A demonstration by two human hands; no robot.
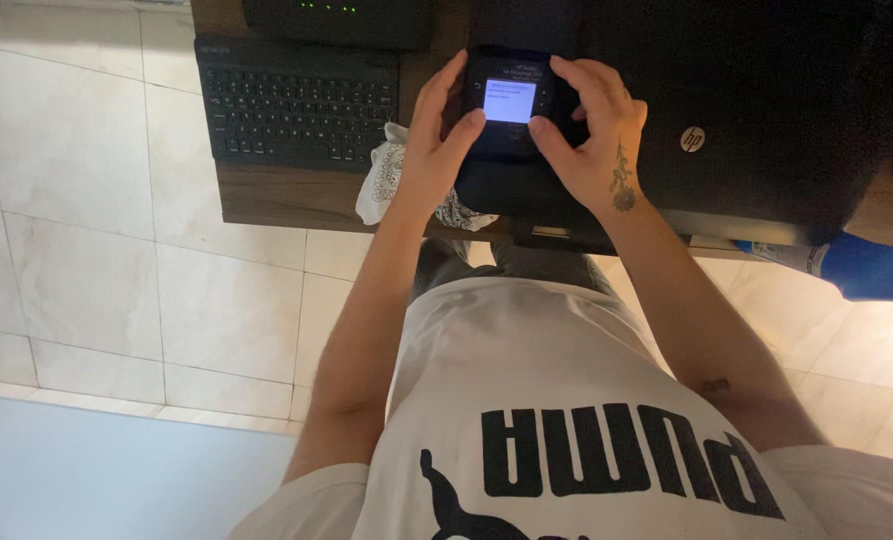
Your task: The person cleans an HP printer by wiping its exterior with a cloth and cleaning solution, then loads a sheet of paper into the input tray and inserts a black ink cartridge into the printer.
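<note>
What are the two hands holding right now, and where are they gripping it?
Both the left hand and right hand grip the printer's small control panel by its side edges, thumbs by the lit screen. It isn't lifted.

Small lit white screen [509, 101] on the black printer's [746, 120] tilted control panel; round white logo [692, 139] farther right.

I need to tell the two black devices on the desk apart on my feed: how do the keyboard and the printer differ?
The keyboard is flat, covered in rows of keys, and untouched; the printer is bulkier, smooth-topped, with a lit white screen on its panel. The keyboard lies on the image's left side of the desk, the printer on the right. Both hands, left and right, grip the printer's panel, none the keyboard. Both are black.
</note>
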